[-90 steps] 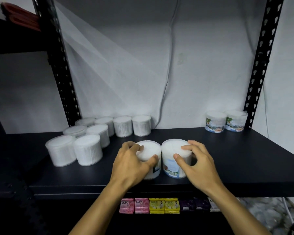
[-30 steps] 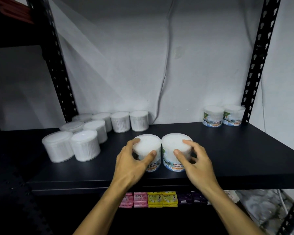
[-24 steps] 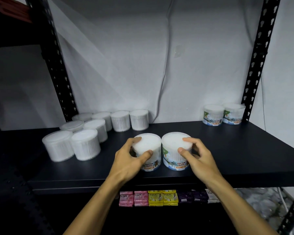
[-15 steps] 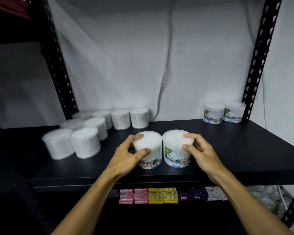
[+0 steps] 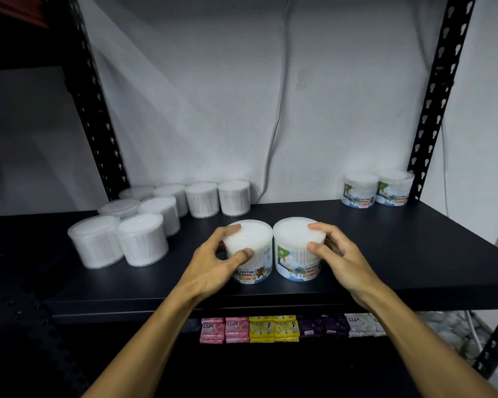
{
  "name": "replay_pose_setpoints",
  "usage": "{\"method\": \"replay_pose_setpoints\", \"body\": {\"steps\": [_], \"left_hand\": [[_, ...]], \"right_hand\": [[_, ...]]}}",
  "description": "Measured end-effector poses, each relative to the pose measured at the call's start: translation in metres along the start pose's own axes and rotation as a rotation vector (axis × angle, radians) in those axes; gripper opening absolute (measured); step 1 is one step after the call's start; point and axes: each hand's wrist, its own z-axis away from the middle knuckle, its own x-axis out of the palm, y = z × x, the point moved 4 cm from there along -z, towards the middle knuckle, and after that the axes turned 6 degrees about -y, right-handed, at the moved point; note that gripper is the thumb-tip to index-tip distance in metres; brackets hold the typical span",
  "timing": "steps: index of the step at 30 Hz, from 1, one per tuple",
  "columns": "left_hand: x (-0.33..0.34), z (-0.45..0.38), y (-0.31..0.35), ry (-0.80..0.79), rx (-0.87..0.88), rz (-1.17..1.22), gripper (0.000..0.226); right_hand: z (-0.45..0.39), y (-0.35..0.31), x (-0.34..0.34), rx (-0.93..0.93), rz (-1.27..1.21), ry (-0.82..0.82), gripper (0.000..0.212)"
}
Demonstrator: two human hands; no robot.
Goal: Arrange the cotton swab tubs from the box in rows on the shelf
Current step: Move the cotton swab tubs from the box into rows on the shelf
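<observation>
L hand (image 5: 213,262): fingers curled round L tub (image 5: 252,254), thumb on near rim, fingers over far rim; gripping it.
R hand (image 5: 338,254): curled round R tub (image 5: 296,251), thumb on front wall, fingers over top rim; gripping it.
Held tubs: upright, side by side, touching, near front edge of shelf (image 5: 385,254), labels facing cam.
Plain tubs (image 5: 144,238): 8 w/o visible labels, L side, 2 columns running front to back wall, upright, close-packed.
Labelled pair (image 5: 360,189): back R corner, touching, by R upright post (image 5: 434,93).
Obstruction: none btw held tubs and either group.
Below shelf: soap packs (image 5: 259,328) in a row, pink, yellow, purple, white.
Wall: cable (image 5: 273,133) hanging down behind.
</observation>
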Motion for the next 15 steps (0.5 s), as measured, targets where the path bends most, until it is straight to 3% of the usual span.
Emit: {"method": "replay_pose_setpoints", "body": {"steps": [8, 11, 15], "left_hand": [[-0.001, 0.001, -0.001, -0.012, 0.005, 0.009, 0.052], [-0.002, 0.004, 0.001, -0.032, 0.022, 0.018, 0.066], [-0.008, 0.012, 0.002, 0.044, 0.072, -0.056, 0.072]], "right_hand": [[0.0, -0.002, 0.001, 0.003, 0.016, -0.012, 0.032], [0.002, -0.004, 0.0, 0.006, 0.027, -0.049, 0.043], [0.015, -0.005, -0.004, -0.039, 0.285, 0.005, 0.064]]}}
